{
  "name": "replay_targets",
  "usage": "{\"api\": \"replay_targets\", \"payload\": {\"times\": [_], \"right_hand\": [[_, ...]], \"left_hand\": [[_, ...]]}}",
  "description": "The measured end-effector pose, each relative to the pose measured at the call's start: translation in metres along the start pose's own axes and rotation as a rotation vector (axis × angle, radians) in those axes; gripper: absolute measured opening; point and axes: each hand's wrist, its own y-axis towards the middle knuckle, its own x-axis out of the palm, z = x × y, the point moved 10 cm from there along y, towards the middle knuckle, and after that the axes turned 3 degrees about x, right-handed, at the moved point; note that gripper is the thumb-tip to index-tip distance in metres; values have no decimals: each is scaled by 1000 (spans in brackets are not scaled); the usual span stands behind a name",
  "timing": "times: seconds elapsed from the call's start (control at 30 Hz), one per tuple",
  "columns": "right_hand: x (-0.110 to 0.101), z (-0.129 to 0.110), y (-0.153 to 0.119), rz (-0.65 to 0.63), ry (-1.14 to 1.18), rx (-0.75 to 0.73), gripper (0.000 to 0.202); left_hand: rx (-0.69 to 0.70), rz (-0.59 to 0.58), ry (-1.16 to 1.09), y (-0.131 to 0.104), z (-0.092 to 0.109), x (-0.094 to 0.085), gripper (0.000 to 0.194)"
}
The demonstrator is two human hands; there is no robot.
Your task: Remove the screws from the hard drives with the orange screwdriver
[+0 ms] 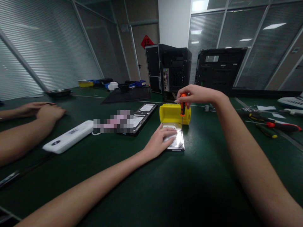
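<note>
A silver hard drive [179,143] lies flat on the dark green table, in front of an open yellow case [174,113]. My left hand [161,140] rests on the drive's left part, palm down, its fingers stretched across the top. Above the drive, my right hand [189,95] grips the handle of an orange and black screwdriver [183,107]. The screwdriver stands upright, its shaft pointing down at the drive's right side. Glare on the metal hides where exactly the tip meets it.
Left of the case lie more hard drives [142,116], a white power strip [71,135] and another person's hands [47,112]. A computer case [175,69] and its panel [220,69] stand behind. Pliers and screwdrivers [281,126] lie at right.
</note>
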Motion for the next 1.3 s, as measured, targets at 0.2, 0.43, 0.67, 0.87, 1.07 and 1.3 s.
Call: {"api": "replay_targets", "payload": {"times": [0.2,0.43,0.67,0.87,1.07,1.3], "right_hand": [[8,3,-2,-122,89,-15,23],[9,7,-2,-114,110,29,18],[4,6,0,-44,50,58,24],[0,3,0,30,-59,56,26],[2,6,2,37,-91,91,28],[7,9,3,-22,28,118,24]], "left_hand": [[5,0,10,0,-1,1,29],[-7,-1,10,0,-2,1,29],[-1,-8,5,0,1,0,29],[-9,-10,1,0,2,0,30],[-17,-19,8,-1,2,-1,30],[-15,-6,20,-1,0,0,30]]}}
